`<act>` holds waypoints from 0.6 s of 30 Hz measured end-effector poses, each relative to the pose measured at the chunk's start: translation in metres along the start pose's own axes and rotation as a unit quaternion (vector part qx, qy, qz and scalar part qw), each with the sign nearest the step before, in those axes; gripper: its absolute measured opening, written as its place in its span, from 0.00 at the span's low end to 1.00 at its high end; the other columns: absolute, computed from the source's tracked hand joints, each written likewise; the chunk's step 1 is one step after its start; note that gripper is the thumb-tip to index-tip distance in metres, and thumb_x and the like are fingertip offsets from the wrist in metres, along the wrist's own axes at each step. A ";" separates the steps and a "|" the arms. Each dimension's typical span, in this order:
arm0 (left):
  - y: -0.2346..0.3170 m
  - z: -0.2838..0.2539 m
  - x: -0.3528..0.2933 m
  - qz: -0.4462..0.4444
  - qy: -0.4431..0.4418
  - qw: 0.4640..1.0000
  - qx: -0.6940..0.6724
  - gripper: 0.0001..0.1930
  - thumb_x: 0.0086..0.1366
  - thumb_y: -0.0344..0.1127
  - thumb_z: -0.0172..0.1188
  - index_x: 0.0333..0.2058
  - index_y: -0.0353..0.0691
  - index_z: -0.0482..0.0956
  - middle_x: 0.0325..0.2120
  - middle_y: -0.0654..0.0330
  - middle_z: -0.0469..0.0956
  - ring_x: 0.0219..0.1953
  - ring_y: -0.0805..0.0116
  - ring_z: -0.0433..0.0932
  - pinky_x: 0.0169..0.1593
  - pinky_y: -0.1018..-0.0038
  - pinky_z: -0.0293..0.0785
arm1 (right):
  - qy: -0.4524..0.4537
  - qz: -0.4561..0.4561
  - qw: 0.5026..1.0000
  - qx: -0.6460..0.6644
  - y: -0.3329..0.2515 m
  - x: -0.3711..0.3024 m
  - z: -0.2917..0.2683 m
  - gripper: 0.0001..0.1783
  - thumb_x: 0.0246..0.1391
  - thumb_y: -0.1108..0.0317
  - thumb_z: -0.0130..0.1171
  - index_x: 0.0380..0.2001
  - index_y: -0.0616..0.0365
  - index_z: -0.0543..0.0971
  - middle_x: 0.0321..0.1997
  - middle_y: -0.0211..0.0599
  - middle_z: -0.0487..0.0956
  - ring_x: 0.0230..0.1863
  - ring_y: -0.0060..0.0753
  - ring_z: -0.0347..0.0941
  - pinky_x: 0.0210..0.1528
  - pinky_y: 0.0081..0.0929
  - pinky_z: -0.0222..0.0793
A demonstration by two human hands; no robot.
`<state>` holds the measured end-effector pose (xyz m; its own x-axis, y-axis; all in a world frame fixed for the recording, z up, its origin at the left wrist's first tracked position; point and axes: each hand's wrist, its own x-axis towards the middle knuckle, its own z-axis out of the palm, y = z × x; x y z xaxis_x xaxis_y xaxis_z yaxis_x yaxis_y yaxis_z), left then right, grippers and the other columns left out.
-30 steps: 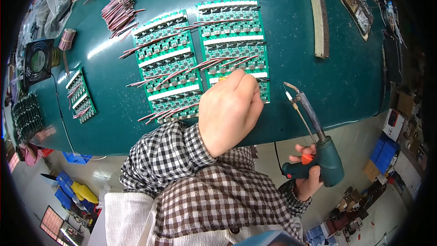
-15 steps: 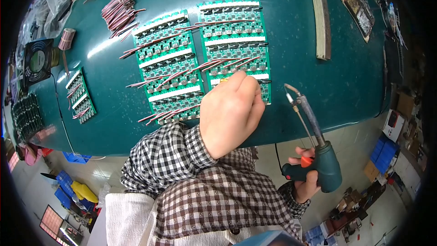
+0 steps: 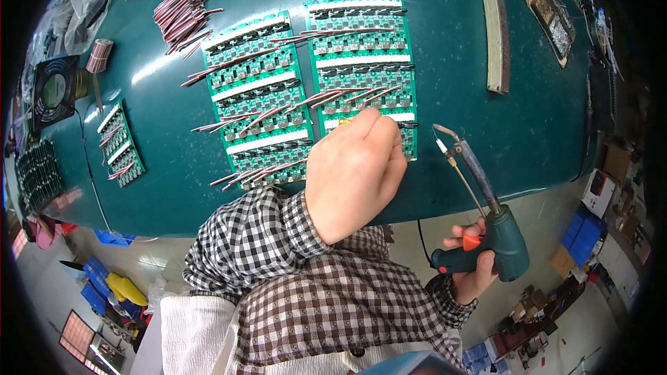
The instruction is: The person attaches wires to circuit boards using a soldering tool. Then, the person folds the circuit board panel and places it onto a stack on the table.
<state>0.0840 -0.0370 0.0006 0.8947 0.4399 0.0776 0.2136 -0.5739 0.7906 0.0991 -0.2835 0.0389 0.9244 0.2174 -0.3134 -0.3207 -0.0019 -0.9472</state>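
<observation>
In my right hand (image 3: 479,258) is a dark green soldering gun (image 3: 505,243) with an orange-red trigger. Its thin bent tip points up and left, beside the right-hand circuit board panel (image 3: 361,62) and apart from it. My left hand (image 3: 356,175) is closed over that panel's lower end, back of the hand up. Its fingertips, and whatever they pinch, are hidden; a bit of yellow shows beside the fingers. Red, white and black wires (image 3: 347,95) lie across this panel and across the green circuit board panel (image 3: 260,104) on its left.
A heap of wires (image 3: 182,14) lies at the back left. Further left are a small board panel (image 3: 120,146), a wire bundle (image 3: 100,55) and a black fan (image 3: 55,92). A long wooden bar (image 3: 494,28) and a soldering tray (image 3: 549,17) lie on the right.
The soldering gun in my right hand has shifted slightly up and right. My left hand stays nearly in place over the panel.
</observation>
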 end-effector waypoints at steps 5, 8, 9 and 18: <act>0.001 0.001 0.000 -0.001 0.005 1.000 0.011 0.07 0.50 0.24 0.62 0.25 0.40 0.72 0.21 0.60 0.70 0.22 0.60 0.72 0.26 0.68 0.67 | -0.039 -0.006 0.998 -0.054 0.001 -0.006 -0.004 0.35 0.57 0.50 0.59 0.54 0.73 0.68 0.41 0.47 0.77 0.45 0.46 0.78 0.39 0.36 0.83; 0.000 0.001 0.000 0.000 0.002 1.000 0.006 0.07 0.50 0.24 0.62 0.25 0.40 0.72 0.21 0.60 0.70 0.22 0.60 0.72 0.26 0.68 0.67 | -0.029 0.000 0.997 -0.068 -0.001 -0.009 -0.002 0.35 0.56 0.50 0.61 0.53 0.73 0.70 0.41 0.47 0.77 0.45 0.46 0.78 0.40 0.36 0.82; 0.000 0.001 0.000 0.000 0.002 1.000 0.006 0.07 0.50 0.24 0.62 0.25 0.40 0.72 0.21 0.60 0.70 0.22 0.60 0.72 0.26 0.68 0.67 | -0.032 0.006 0.997 -0.076 -0.003 -0.011 -0.002 0.35 0.55 0.51 0.62 0.53 0.73 0.70 0.41 0.47 0.77 0.44 0.46 0.78 0.40 0.37 0.82; 0.001 -0.002 0.001 -0.013 -0.009 1.000 0.005 0.07 0.50 0.24 0.62 0.25 0.41 0.73 0.22 0.61 0.71 0.23 0.60 0.73 0.26 0.68 0.68 | -0.043 -0.002 0.994 -0.102 0.002 -0.018 -0.001 0.35 0.53 0.53 0.64 0.51 0.75 0.70 0.40 0.49 0.78 0.43 0.44 0.78 0.41 0.36 0.80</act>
<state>0.0844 -0.0357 0.0031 0.8958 0.4422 0.0455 0.2408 -0.5687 0.7865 0.0818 -0.2881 0.0426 0.9019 0.2999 -0.3109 -0.2604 -0.1969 -0.9452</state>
